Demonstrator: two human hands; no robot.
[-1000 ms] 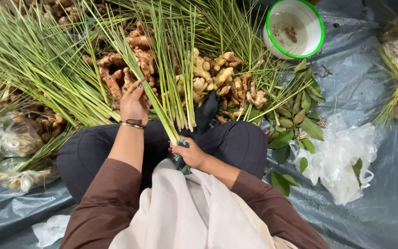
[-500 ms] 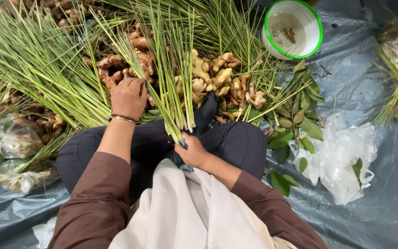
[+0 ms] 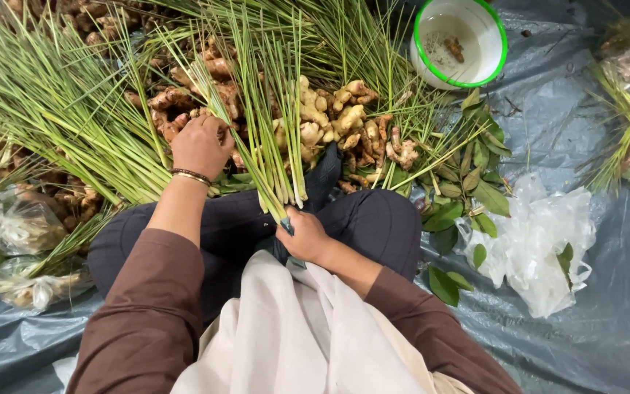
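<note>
I sit cross-legged on a grey plastic sheet (image 3: 607,241). My right hand (image 3: 304,235) grips the cut ends of a bunch of lemongrass stalks (image 3: 275,124), whose blades fan away from me over a heap of ginger and galangal roots (image 3: 337,117). My left hand (image 3: 200,144), with a bracelet at the wrist, reaches into the roots at the left of the heap, fingers curled down among them. What it holds, if anything, is hidden.
A white bowl with a green rim (image 3: 461,40) stands at the far right of the heap. Loose green leaves (image 3: 475,182) and crumpled clear plastic bags (image 3: 541,241) lie to my right. Filled plastic bags (image 3: 20,226) sit at my left, among more lemongrass (image 3: 45,109).
My left hand has moved forward from the lemongrass stalks into the roots. The right hand has stayed put with the bunch.
</note>
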